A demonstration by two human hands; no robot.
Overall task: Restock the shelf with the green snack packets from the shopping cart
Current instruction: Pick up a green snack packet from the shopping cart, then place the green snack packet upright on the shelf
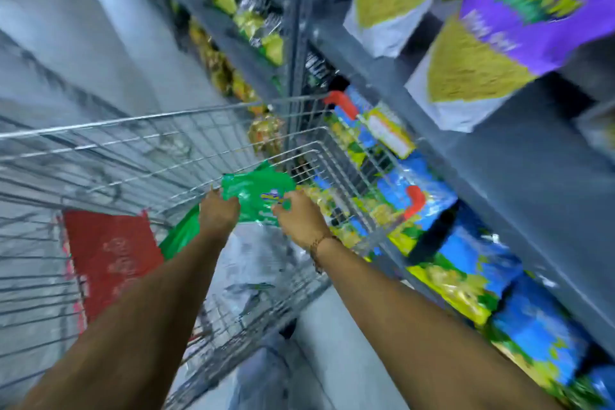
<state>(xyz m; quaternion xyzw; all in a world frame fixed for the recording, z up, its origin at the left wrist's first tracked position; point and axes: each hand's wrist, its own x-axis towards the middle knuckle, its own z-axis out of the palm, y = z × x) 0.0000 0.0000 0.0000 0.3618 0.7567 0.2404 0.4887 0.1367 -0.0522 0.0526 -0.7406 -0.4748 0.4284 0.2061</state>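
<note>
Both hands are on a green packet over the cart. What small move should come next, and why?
Probably lift the green snack packet clear of the shopping cart and swing it right toward the shelf. The left hand and right hand already grip its near edge above the basket, and the shelving stands just to the right.

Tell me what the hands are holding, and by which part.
Both hands grip one green packet above the cart: the left hand pinches its left edge, the right hand its lower right edge.

purple bags (519, 7) (blurred), blue packets (479, 256), red bag (109, 253)
</note>
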